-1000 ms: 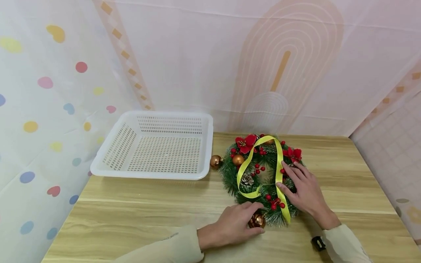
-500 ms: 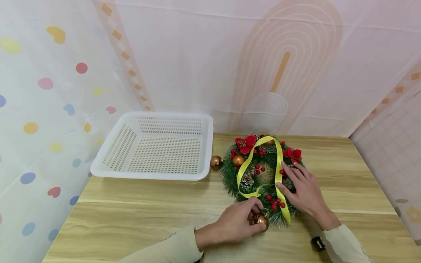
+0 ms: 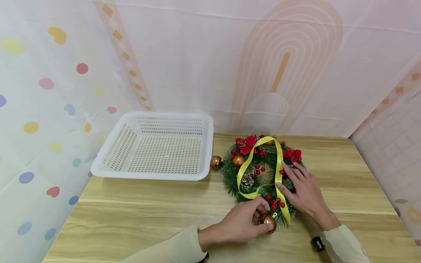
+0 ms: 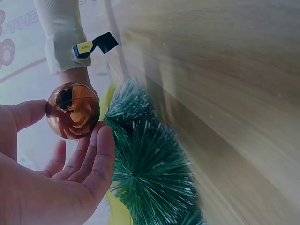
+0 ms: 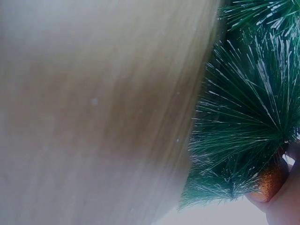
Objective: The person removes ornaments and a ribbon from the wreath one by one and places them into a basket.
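Observation:
A shiny copper Christmas bauble [image 3: 269, 222] is pinched between the thumb and fingers of my left hand [image 3: 235, 224], just off the near edge of a green wreath [image 3: 230, 179]. The left wrist view shows this bauble [image 4: 72, 112] from close by, its gold cap hidden there. My right hand [image 3: 304, 190] rests on the wreath's right side with its fingers spread, the thumb touching a yellow ribbon [image 3: 279, 157] looped over the wreath. Red berries, red flowers [image 3: 246, 144] and a pinecone [image 3: 246, 180] decorate the greenery. An orange glittery ball [image 5: 271, 183] shows beside a finger in the right wrist view.
A white plastic basket [image 3: 151, 175] with slotted walls stands at the back left. Between it and the wreath lies another copper bauble [image 3: 216, 162]. A patterned cloth [image 3: 197, 65] hangs behind the wooden table [image 3: 138, 212].
My left hand has shifted the bauble a little to the right along the wreath's near edge, and its gold cap has come into view. My right hand has stayed put.

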Available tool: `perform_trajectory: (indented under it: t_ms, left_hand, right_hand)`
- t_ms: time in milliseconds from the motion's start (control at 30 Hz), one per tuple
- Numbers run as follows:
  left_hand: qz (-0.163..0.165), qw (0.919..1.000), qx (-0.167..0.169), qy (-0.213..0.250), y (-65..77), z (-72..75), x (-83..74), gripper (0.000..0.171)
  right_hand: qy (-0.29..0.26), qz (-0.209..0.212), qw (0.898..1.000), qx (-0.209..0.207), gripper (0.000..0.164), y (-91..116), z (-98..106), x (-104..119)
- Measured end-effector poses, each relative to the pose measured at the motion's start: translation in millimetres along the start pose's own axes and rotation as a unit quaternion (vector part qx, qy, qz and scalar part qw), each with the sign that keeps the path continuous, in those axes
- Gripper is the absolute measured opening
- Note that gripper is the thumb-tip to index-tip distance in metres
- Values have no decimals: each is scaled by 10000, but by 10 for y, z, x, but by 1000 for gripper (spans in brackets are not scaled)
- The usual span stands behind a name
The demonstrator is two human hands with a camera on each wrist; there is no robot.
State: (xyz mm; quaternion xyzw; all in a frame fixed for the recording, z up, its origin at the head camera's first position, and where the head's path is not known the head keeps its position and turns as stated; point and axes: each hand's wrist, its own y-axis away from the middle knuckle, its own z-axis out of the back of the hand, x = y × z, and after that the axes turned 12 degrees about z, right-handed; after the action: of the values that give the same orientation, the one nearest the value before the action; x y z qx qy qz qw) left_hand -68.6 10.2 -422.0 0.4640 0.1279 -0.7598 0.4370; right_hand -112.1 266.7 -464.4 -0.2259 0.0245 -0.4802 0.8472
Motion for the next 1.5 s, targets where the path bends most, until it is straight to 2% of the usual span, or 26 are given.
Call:
perform_trajectory:
  t_ms: [133,400,700,967,1100,1333,1500]
  left_hand:
    - [-124,9999,-21,4,-18,-35,-37,27]
    - [6,9977,-205,645,-16,-28,-74,23]
    - [-72,9959,-622,650,-12,-26,-70,22]
    - [-266,9928,-698,933,-39,-83,-87,23]
    - [-433,9936,-640,824,-39,-130,-68,24]
    - [-846,9936,-727,187,-4,-209,11,26]
    - [-769,9951,-613,114,45,-256,77,25]
  right_hand:
    - [-7,-18,10000,24,70,-1,0,-2]
    - [-3,-45,10000,13,69,-7,2,5]
    - [46,-21,10000,-21,70,-8,-4,2]
    - [48,-11,10000,-62,69,1,-9,4]
    - [62,6,9999,-101,68,3,-9,6]
    - [36,-3,9999,-103,69,2,-8,8]
    - [26,-13,10000,-85,69,3,-15,-1]
